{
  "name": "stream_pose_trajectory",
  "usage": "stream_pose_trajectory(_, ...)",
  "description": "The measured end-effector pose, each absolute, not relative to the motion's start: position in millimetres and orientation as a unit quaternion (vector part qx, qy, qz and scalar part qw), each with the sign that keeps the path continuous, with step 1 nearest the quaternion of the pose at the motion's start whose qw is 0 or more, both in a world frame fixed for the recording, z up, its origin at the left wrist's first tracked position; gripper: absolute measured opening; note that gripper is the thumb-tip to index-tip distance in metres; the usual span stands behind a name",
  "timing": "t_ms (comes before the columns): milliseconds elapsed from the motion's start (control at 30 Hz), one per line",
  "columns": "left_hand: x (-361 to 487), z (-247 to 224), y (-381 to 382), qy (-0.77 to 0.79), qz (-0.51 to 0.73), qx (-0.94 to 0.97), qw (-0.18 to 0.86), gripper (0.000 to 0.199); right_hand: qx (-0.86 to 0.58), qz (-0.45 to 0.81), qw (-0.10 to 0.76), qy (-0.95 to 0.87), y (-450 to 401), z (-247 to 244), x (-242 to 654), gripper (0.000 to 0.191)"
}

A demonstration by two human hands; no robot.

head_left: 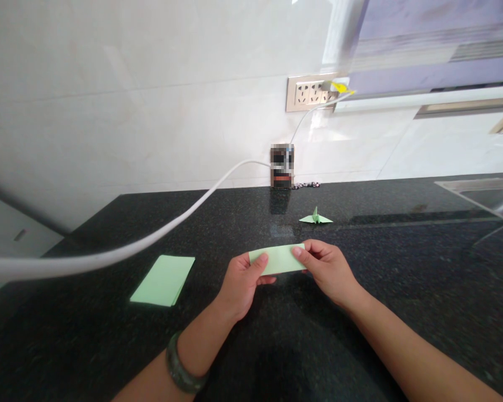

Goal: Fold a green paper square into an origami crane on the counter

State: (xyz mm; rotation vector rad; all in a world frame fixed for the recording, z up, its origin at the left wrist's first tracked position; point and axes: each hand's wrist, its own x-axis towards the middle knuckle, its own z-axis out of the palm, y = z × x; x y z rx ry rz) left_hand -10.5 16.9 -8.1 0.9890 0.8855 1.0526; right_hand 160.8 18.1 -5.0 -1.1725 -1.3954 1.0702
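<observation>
A pale green strip of folded paper (280, 259) is held up just over the dark countertop. My left hand (240, 282) pinches its left end, thumb on top and fingers underneath. At the right end, my right hand (329, 268) grips it the same way, with the thumb near the upper corner. Beyond the hands stands a small green origami crane (316, 218) with its wings spread. Left of my left hand lies a stack of green paper sheets (163, 281), flat on the counter. A dark bangle (180, 365) is around my left wrist.
A white cable (184, 216) crosses from the left edge to a blurred-out device (282, 166) against the wall. Beside that lies a beaded string (307, 185). The wall carries a socket panel (302, 94) with a plug in it. A sink edge (478, 200) shows at right.
</observation>
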Motion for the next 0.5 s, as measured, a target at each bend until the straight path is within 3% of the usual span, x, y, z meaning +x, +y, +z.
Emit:
stream_pose_trajectory(367, -21, -5, 22, 0.489, 0.432, 0.622, 0.432, 0.025, -0.488, 0.351, 0.436, -0.670, 16, -10, 158, 0.027)
stream_pose_trajectory(500, -21, -2, 21, 0.488, 0.417, 0.654, 0.400, 0.020, -0.482, 0.325, 0.426, -0.693, 15, -10, 157, 0.027)
